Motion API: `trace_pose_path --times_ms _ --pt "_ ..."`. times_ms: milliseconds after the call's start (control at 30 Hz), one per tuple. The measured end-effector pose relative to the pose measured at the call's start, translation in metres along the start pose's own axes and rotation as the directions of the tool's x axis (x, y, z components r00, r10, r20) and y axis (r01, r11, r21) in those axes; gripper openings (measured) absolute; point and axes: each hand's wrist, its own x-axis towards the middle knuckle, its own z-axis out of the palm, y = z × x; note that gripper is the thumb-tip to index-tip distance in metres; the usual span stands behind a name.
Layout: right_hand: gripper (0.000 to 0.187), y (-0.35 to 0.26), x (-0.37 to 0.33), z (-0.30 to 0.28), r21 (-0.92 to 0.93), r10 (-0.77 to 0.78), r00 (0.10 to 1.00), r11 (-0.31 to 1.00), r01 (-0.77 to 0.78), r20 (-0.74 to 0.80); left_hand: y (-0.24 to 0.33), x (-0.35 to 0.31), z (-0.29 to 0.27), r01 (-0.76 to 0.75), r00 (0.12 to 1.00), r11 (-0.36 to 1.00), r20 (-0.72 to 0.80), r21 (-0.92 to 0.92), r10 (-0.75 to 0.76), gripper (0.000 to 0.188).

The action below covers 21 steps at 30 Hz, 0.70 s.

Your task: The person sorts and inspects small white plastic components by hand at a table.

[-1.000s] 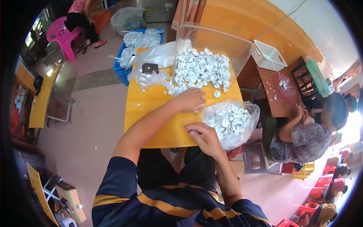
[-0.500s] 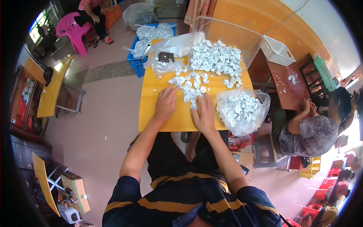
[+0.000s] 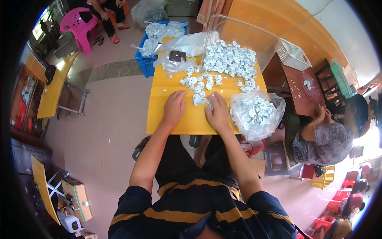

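At one o'clock from the middle of the yellow table [image 3: 195, 125], in the head view, a clear box [image 3: 244, 24] holds heaped white round parts [image 3: 230, 59]; more lie loose at the centre. A clear bag [image 3: 277, 117] of similar parts sits at four, a blue crate [image 3: 146, 65] of plastic bags at ten. The left hand [image 3: 174, 108], at eight, rests empty, loosely spread; the right hand [image 3: 218, 114], at five, reaches loose parts, its pinch unclear.

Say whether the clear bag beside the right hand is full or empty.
Not empty: many white pieces show inside the clear bag. Exactly how full, I cannot tell.
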Motion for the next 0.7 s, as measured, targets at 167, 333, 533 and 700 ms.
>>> trace_pose_path --times_ms 167,333,533,700 --pt "0.051 0.010 -0.011 -0.013 0.003 0.039 0.999 0.999 -0.039 -0.019 0.003 0.002 0.000 -0.002 1.000 1.000 0.006 0.000 0.002 0.032" --pt "0.061 0.003 -0.015 -0.016 0.047 0.049 0.999 0.998 -0.049 -0.001 0.001 0.001 0.001 -0.013 1.000 1.000 -0.005 -0.002 0.012 0.033" --pt "0.068 0.019 -0.020 -0.017 0.292 0.151 0.989 0.945 -0.147 0.009 0.003 0.002 -0.002 -0.010 1.000 1.000 0.007 0.013 0.010 0.033" --pt "0.075 0.040 -0.026 -0.010 0.750 0.316 0.948 0.617 -0.239 0.043 0.000 0.003 0.000 -0.022 1.000 1.000 -0.007 0.003 0.022 0.035"
